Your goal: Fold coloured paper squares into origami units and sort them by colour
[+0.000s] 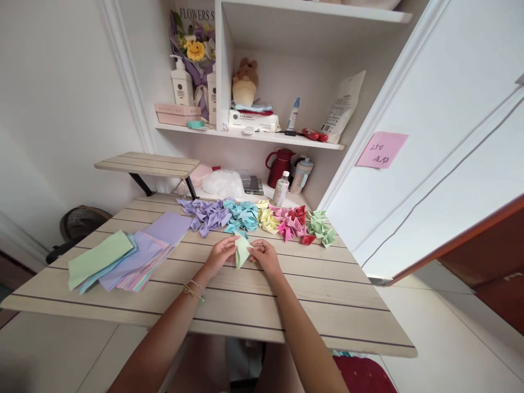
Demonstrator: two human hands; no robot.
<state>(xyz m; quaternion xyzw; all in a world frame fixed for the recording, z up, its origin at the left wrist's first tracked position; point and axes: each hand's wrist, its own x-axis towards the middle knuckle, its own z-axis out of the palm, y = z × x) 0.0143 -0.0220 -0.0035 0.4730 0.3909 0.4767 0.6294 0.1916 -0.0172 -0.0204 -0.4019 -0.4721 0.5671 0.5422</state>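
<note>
Between the left hand (pixel 223 254) and the right hand (pixel 265 255), a folded light-green paper (pixel 242 251) is held over the table (pixel 335 297); both pinch it at opposite edges, just nearer than the blue folded papers (pixel 242 216).

Thin bracelets (pixel 190 290), with a small green charm (pixel 202 300), circle the left wrist (pixel 202 277).
</note>
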